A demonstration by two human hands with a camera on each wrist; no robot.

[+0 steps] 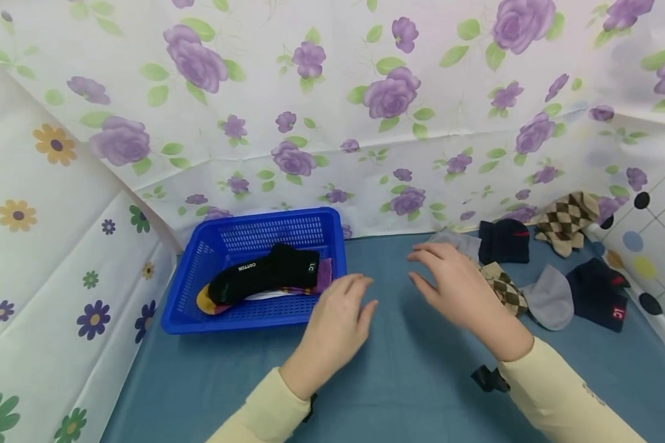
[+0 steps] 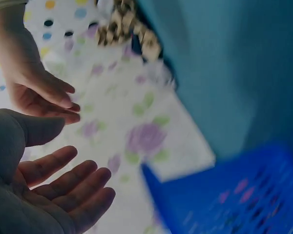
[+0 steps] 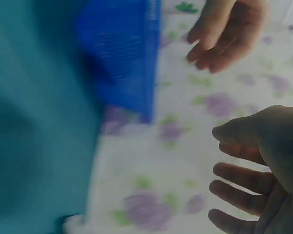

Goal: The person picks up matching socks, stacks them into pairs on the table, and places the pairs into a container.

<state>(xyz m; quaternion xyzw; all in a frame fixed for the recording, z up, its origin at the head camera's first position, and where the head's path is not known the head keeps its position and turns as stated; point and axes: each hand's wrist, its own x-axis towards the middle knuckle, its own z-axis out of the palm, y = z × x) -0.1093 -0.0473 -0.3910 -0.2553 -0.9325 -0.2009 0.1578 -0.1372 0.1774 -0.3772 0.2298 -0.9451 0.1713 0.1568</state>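
In the head view my left hand (image 1: 335, 317) hovers just right of a blue plastic basket (image 1: 199, 328), holding nothing, its fingers relaxed. Inside the basket lies a black sock (image 1: 266, 271) marked COTTON, on top of socks with a yellow toe (image 1: 205, 300) and a purple cuff (image 1: 324, 275). My right hand (image 1: 457, 286) is held over the table beside a group of socks, also holding nothing. Around it are a grey sock (image 1: 548, 299), a brown checkered sock (image 1: 501, 288) and a dark navy sock (image 1: 598, 295). Both wrist views show loosely spread fingers.
Farther back on the right lie another navy sock (image 1: 504, 241), a checkered sock (image 1: 568, 221) and a light grey one (image 1: 457, 241). A blue-green cloth (image 1: 388, 381) covers the table. Flower-patterned sheets (image 1: 310, 123) wall off the back and left; a dotted sheet (image 1: 648, 246) stands at right.
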